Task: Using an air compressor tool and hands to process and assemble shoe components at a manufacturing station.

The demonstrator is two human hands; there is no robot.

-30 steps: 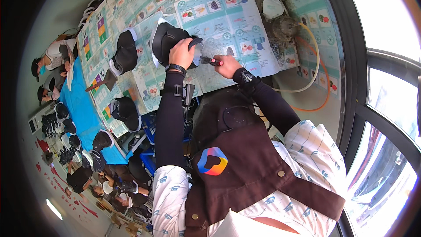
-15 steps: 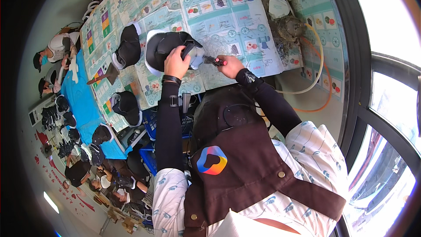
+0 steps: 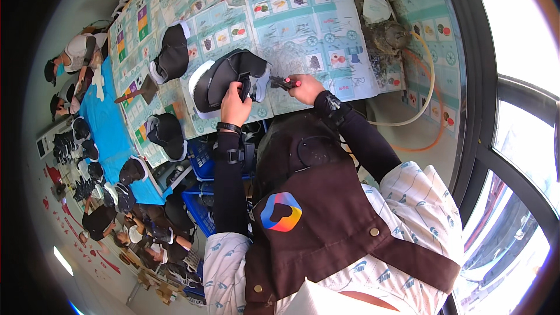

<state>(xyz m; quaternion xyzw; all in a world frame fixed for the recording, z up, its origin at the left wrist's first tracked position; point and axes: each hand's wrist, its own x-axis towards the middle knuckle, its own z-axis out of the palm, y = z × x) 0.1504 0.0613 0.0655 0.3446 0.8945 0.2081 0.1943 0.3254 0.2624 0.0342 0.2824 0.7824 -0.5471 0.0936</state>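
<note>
My left hand [image 3: 235, 105] is closed on a black shoe [image 3: 216, 84] with a white sole, tilted on its side over the table. Its thumb and fingers grip the opening edge, and a greyish part shows at the shoe's right end. A dark plier-like tool [image 3: 282, 83] with red ends sits in my closed right hand [image 3: 307, 90], its head at or just beside that greyish end. Whether the two touch cannot be told. Farther left on the table lie a second black shoe [image 3: 172, 53] and a third black shoe [image 3: 167, 137].
A brown-handled flat-headed tool [image 3: 143, 91] lies left of my shoe. At the right stands a dirty round machine [image 3: 386, 37] beside a pale hose [image 3: 430, 76]. Blue crates [image 3: 202, 160] are below the table edge. Co-workers [image 3: 79, 58] sit past a blue sheet [image 3: 111, 134].
My left hand has moved slightly down and turned the shoe, so its left end sits lower and more of its side shows. My right hand stays almost in place with the tool.
</note>
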